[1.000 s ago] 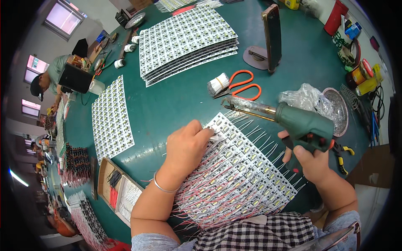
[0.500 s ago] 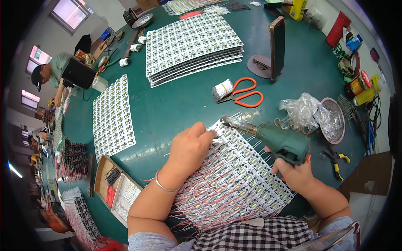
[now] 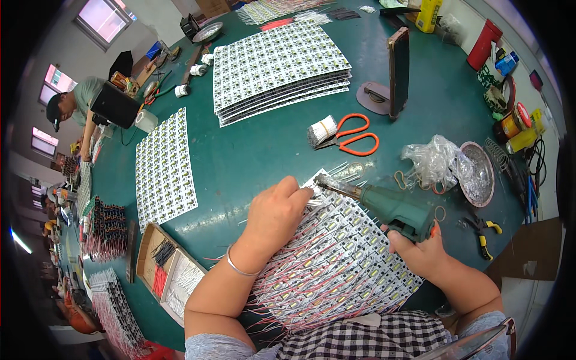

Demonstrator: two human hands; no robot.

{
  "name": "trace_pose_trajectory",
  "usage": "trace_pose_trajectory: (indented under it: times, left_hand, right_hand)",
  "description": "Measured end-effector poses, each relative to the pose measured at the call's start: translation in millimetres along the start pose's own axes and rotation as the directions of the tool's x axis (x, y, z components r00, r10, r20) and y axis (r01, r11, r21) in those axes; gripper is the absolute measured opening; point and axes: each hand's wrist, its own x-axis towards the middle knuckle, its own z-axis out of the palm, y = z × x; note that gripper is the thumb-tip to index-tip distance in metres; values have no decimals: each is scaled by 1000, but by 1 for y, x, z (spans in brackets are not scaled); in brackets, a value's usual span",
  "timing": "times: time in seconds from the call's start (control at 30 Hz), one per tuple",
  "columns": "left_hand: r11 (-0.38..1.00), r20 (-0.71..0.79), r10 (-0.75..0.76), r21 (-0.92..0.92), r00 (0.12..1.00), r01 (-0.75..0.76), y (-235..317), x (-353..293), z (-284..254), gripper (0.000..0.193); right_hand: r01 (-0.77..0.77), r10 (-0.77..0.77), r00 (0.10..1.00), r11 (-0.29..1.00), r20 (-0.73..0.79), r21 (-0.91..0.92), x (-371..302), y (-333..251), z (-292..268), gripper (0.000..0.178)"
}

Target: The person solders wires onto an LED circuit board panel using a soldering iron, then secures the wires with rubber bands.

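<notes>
My right hand [image 3: 422, 249] is wrapped round the handle of a green soldering gun [image 3: 393, 207], with its metal tip pointing left. That tip is at the top corner of a white circuit board panel [image 3: 354, 252] lying in front of me, covered in rows of small yellow-and-black parts. Red and white wires [image 3: 294, 282] trail from the panel's left side. My left hand [image 3: 277, 210] pinches a small bunch of short white wires [image 3: 314, 203] by the same corner, close to the tip. Whether the tip touches the board cannot be made out.
Orange-handled scissors [image 3: 357, 137] lie beyond the panel beside a banded white wire bundle [image 3: 322, 131]. A tall board stack [image 3: 282, 72] and a phone on a stand [image 3: 397, 72] stand farther back. Left is a divided wire box [image 3: 144, 255]; right are a metal dish [image 3: 487, 171] and cutters [image 3: 482, 231].
The soldering gun and my right hand have shifted slightly left and down, toward the panel's corner. My left hand keeps its pinch, moved very slightly right.
</notes>
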Motion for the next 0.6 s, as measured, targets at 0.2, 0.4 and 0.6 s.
trace_pose_trajectory:
  times: [0.2, 0.4, 0.6]
  left_hand:
    - [1000, -1, 0, 8, 1000, 0, 0, 1, 0, 27]
    - [1000, -9, 4, 6, 1000, -4, 1, 1, 0, 26]
    - [1000, -1, 8, 9, 1000, -8, 0, 2, 0, 25]
  right_hand:
    - [13, -13, 1000, 1000, -4, 1, 0, 0, 2, 25]
    - [-14, 15, 1000, 1000, 10, -17, 0, 0, 4, 23]
    - [-167, 168, 986, 985, 21, -41, -1, -6, 5, 24]
